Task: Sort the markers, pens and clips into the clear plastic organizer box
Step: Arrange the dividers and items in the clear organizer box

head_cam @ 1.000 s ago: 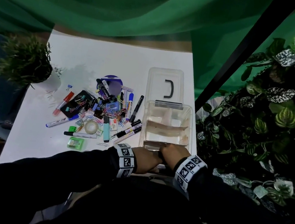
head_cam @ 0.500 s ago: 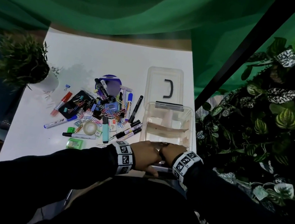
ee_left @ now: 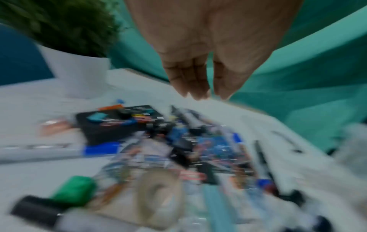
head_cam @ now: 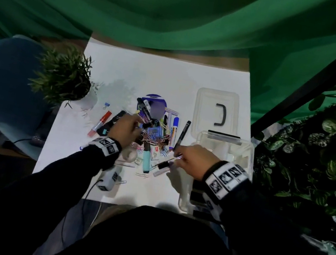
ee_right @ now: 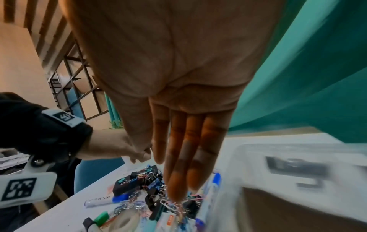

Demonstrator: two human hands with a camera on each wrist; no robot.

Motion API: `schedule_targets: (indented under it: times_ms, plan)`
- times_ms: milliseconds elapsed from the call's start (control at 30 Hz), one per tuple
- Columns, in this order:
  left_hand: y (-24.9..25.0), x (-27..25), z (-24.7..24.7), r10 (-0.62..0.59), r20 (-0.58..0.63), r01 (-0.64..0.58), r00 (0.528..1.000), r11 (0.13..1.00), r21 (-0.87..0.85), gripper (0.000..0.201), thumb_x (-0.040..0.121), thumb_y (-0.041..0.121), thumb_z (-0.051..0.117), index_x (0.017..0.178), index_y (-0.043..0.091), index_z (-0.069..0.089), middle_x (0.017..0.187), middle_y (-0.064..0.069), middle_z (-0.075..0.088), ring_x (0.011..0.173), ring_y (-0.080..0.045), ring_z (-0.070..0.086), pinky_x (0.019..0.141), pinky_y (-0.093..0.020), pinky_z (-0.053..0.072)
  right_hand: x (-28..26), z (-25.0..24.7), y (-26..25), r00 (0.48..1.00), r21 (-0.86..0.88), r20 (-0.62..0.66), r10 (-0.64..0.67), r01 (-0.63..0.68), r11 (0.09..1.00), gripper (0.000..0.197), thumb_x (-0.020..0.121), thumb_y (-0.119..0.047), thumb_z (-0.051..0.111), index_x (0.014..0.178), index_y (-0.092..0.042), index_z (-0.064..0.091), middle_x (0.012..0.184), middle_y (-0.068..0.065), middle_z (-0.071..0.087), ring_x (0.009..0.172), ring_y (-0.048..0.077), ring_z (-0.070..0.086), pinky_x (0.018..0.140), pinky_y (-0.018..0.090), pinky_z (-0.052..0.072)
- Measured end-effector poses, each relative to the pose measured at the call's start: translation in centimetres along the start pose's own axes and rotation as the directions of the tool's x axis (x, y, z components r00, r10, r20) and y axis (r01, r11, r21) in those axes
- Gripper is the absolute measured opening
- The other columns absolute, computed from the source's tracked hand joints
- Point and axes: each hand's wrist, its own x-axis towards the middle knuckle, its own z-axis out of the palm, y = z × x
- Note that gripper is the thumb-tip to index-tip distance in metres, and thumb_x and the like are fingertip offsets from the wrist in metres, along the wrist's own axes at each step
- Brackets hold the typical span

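Both hands have left the near edge of the organizer box (head_cam: 246, 150), where they sat together a moment ago, and swung left over the pile of stationery (head_cam: 152, 133). From the wrist views, my left hand (head_cam: 125, 130) hovers with fingers straight and close together, holding nothing, above the black tray (ee_left: 119, 120) of binder clips. My right hand (head_cam: 193, 161) reaches down with fingers extended toward the paper clips (ee_right: 168, 204) and the black marker (head_cam: 165, 164) at the pile's near edge; from above I cannot tell whether a fingertip already touches anything.

The box stands open on the right side of the tabletop (head_cam: 167, 75), its lid (head_cam: 216, 111) lying just beyond it, and nothing sorted shows inside yet.

To do this step well, I think I should take the long things first: the black pen (head_cam: 182, 134), the blue marker (head_cam: 175, 126) and the red marker (head_cam: 100, 123) lie loose at the edges and lift cleanly. The clips are tangled, so I should pinch small bunches rather than drag the heap, and keep the tape roll (ee_left: 158, 193) out of it.
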Motion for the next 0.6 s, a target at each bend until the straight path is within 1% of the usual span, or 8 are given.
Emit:
schedule_targets:
  times_ms: [100,167,200,367,433,500,533,600]
  plan:
    - [-6.8,1.0,0.1,-0.205,-0.026,0.206,0.978,0.955,0.212,0.063,0.076,0.033,0.073,0.130,0.016,0.046,0.124,-0.019,0.050,0.111,-0.039,0.051,0.091,-0.044,0.045,5.6,1.3,-3.3,0.999,0.027,0.023,-0.041,0.041,0.999,0.024,0.096,-0.027,0.047,0.115,-0.019,0.059,0.106,0.005,0.066,0.094,0.023,0.061,0.076,0.027,0.044]
    - [-9.6,1.0,0.3,-0.281,0.012,0.266,0.960,0.920,0.288,0.093,0.067,0.043,0.080,0.142,0.017,0.032,0.126,-0.020,0.049,0.113,-0.040,0.051,0.093,-0.046,0.042,9.0,2.3,-5.1,0.997,0.042,0.065,-0.048,0.045,0.998,0.023,0.097,-0.026,0.047,0.114,-0.018,0.060,0.108,0.005,0.066,0.096,0.024,0.062,0.081,0.031,0.049]
    - [-10.5,1.1,0.5,-0.294,0.023,0.273,0.955,0.910,0.312,0.099,0.064,0.045,0.081,0.144,0.018,0.028,0.124,-0.020,0.051,0.112,-0.039,0.051,0.094,-0.046,0.040,10.4,2.9,-5.8,0.995,0.045,0.092,-0.048,0.044,0.998,0.023,0.097,-0.026,0.047,0.113,-0.016,0.060,0.109,0.006,0.066,0.097,0.025,0.062,0.084,0.034,0.051]
    - [-12.8,1.3,0.3,-0.234,0.031,0.216,0.972,0.933,0.289,0.078,0.070,0.040,0.076,0.135,0.015,0.041,0.119,-0.017,0.056,0.112,-0.036,0.051,0.099,-0.044,0.034,15.1,5.2,-7.8,0.993,0.055,0.114,-0.008,0.002,0.998,0.023,0.097,-0.026,0.049,0.112,-0.014,0.061,0.112,0.009,0.066,0.099,0.028,0.063,0.087,0.039,0.052]
    - [-13.0,0.9,-0.7,-0.202,0.006,0.198,0.979,0.965,0.172,0.079,0.069,0.037,0.078,0.136,0.018,0.041,0.116,-0.016,0.054,0.106,-0.036,0.053,0.097,-0.045,0.038,16.2,5.8,-8.1,0.999,0.088,0.038,0.005,-0.008,0.996,0.026,0.096,-0.021,0.049,0.119,-0.014,0.058,0.117,0.011,0.063,0.098,0.028,0.063,0.084,0.035,0.052]
    - [-13.1,0.2,-2.2,-0.163,-0.007,0.163,0.987,0.986,-0.029,0.080,0.069,0.031,0.080,0.137,0.021,0.041,0.114,-0.013,0.049,0.099,-0.034,0.056,0.092,-0.043,0.046,17.1,6.4,-8.6,0.995,0.124,-0.095,0.029,-0.017,0.992,0.038,0.095,-0.025,0.052,0.133,-0.020,0.047,0.130,0.011,0.050,0.097,0.028,0.063,0.078,0.031,0.050]
    - [-13.1,-0.1,-3.0,-0.136,-0.004,0.134,0.991,0.985,-0.106,0.078,0.069,0.027,0.081,0.137,0.022,0.042,0.113,-0.012,0.048,0.097,-0.032,0.057,0.090,-0.041,0.049,17.5,6.5,-9.0,0.987,0.131,-0.157,0.029,-0.008,0.991,0.047,0.094,-0.030,0.055,0.138,-0.026,0.040,0.136,0.010,0.043,0.100,0.027,0.062,0.080,0.033,0.051]
    - [-13.1,-0.6,-4.3,-0.074,0.008,0.074,0.997,0.980,-0.184,0.076,0.070,0.023,0.081,0.136,0.023,0.044,0.113,-0.009,0.050,0.100,-0.026,0.058,0.090,-0.037,0.050,18.4,6.8,-9.9,0.975,0.135,-0.222,-0.026,0.057,0.989,0.060,0.090,-0.034,0.060,0.143,-0.034,0.032,0.142,0.008,0.036,0.113,0.027,0.056,0.092,0.041,0.052]
